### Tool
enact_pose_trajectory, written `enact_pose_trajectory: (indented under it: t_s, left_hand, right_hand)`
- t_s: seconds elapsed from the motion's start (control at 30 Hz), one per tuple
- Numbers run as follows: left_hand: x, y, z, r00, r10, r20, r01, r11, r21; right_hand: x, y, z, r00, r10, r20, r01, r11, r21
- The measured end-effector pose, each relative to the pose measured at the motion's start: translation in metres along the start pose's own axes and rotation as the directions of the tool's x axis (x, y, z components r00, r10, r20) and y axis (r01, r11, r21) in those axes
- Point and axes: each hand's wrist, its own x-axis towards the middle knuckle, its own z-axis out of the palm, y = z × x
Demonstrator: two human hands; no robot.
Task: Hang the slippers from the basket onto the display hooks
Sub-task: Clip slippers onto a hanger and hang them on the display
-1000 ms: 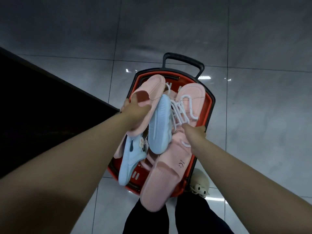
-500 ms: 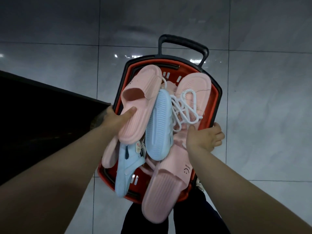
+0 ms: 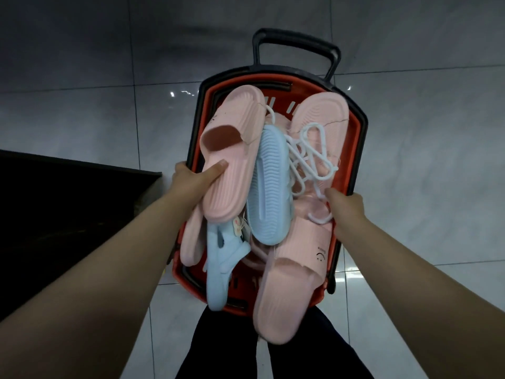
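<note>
Slid higher since before, my left hand point(image 3: 191, 177) grips a ribbed pink foam slipper point(image 3: 237, 173), my right hand point(image 3: 347, 212) clasps the red plastic basket point(image 3: 356, 149) by its rim; nothing hung yet, I judge.

Left hand point(image 3: 191, 178) grips pink ribbed foam slipper point(image 3: 232, 170), 10 o'clock in red plastic basket point(image 3: 360, 138); right hand point(image 3: 348, 212) over rim, 3 o'clock.

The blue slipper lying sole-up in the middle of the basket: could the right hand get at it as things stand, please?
Probably yes. The blue slipper lies on top of the pile, largely uncovered, and the right hand is close beside it; only the tangled white hangers lie between them.
</note>
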Motion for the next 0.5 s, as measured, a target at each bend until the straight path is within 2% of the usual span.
enact_pose_trajectory:
  t_s: [0.27,0.5]
  left_hand:
    - [-0.102,0.085,0.034,0.982,0.141,0.122,-0.14,0.99,-0.019]
    - [-0.187,0.163,0.072,0.954,0.24,0.179,-0.217,0.966,-0.138]
  right_hand:
    - [-0.031,-0.094,-0.131,0.988,-0.11,0.111,0.104,0.993,0.063]
    - [-0.049,-0.179,-0.229,0.959,-0.244,0.146,0.238,0.97,0.053]
